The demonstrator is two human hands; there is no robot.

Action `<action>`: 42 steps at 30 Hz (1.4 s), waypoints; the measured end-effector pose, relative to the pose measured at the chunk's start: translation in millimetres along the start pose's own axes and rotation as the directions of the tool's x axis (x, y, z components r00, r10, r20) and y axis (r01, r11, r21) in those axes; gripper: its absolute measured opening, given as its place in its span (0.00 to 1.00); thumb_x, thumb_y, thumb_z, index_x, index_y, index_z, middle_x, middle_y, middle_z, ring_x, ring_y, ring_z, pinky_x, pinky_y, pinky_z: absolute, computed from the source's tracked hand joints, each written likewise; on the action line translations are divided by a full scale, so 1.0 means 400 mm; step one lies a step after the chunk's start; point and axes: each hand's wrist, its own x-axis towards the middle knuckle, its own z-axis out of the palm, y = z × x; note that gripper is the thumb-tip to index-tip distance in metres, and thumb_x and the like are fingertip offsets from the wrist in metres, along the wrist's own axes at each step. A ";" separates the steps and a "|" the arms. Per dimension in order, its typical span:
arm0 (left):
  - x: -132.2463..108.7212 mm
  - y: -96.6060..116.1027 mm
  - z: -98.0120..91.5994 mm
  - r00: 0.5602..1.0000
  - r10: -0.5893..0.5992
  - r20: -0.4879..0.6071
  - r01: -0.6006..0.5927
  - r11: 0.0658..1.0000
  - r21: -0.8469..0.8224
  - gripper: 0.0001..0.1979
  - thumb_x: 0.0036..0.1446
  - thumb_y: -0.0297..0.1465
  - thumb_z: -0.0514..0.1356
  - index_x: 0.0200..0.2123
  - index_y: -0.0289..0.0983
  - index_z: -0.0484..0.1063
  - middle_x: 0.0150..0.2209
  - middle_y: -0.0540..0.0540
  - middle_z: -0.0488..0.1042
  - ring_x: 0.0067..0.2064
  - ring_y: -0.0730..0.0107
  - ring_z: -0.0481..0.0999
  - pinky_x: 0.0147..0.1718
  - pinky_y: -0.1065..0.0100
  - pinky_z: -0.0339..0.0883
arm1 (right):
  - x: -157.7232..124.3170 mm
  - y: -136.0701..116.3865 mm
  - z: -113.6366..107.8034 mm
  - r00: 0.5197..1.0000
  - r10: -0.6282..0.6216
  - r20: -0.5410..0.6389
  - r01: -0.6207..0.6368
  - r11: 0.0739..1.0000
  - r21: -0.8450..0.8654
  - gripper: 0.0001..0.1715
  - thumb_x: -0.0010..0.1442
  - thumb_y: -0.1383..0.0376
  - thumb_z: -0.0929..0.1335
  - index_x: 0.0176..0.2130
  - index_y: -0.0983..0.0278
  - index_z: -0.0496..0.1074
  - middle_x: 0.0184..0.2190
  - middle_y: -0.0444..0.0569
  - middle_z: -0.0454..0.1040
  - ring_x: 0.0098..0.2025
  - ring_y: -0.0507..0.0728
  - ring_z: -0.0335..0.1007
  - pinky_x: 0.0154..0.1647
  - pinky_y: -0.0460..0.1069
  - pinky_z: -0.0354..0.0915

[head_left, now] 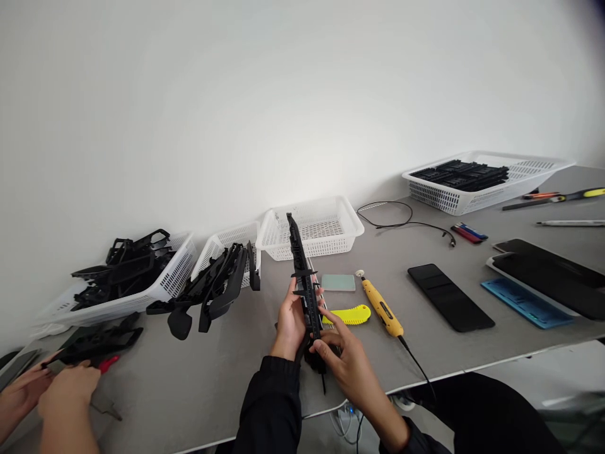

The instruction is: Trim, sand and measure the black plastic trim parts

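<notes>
We have our left hand (290, 325)'s grip closed around the long black part (296, 247), left of the yellow rotary tool (382, 308) on the desk (189, 384); our right hand (348, 354)'s grip pinches the black caliper (311, 310), held along that part; the lime cutter (352, 314) lies just left of the rotary tool, the pale green block (338, 282) left of its tip; a co-worker's hands (70, 391) are well to its left.

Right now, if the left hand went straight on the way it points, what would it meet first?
Apart from the long black part it holds, the left hand would probably meet the white perforated basket ahead, though depth is unclear.
</notes>
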 end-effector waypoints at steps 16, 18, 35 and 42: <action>0.010 -0.037 -0.011 0.999 0.011 0.035 -0.015 0.992 0.126 0.21 0.60 0.40 0.70 0.52 0.35 0.77 0.51 0.36 0.83 0.49 0.52 0.83 0.43 0.61 0.76 | -0.002 -0.002 -0.007 0.980 0.021 -0.198 0.004 0.992 0.123 0.45 0.69 0.51 0.71 0.73 0.67 0.57 0.32 0.48 0.81 0.38 0.60 0.79 0.44 0.52 0.71; 0.018 -0.037 -0.016 0.999 0.049 0.012 -0.050 0.993 0.104 0.23 0.59 0.43 0.71 0.52 0.36 0.78 0.51 0.37 0.83 0.49 0.53 0.83 0.44 0.61 0.76 | -0.006 -0.006 -0.008 0.975 0.016 -0.223 0.009 0.994 0.107 0.43 0.68 0.51 0.71 0.72 0.68 0.59 0.29 0.46 0.79 0.36 0.59 0.77 0.42 0.52 0.70; 0.012 -0.013 -0.015 0.997 0.014 0.070 -0.016 1.000 0.019 0.24 0.65 0.51 0.63 0.49 0.38 0.79 0.51 0.39 0.81 0.32 0.66 0.78 0.28 0.65 0.73 | -0.002 -0.002 -0.009 0.999 0.009 -0.046 -0.013 0.996 -0.085 0.37 0.70 0.58 0.65 0.72 0.69 0.64 0.31 0.44 0.76 0.33 0.55 0.70 0.39 0.48 0.66; 0.010 -0.012 -0.021 0.995 -0.024 0.095 0.017 0.997 0.074 0.37 0.64 0.62 0.56 0.50 0.33 0.80 0.29 0.41 0.78 0.25 0.66 0.75 0.25 0.67 0.70 | -0.003 -0.010 -0.004 0.999 0.021 0.042 -0.015 0.990 -0.140 0.42 0.67 0.63 0.64 0.76 0.66 0.56 0.26 0.39 0.69 0.28 0.53 0.61 0.32 0.47 0.60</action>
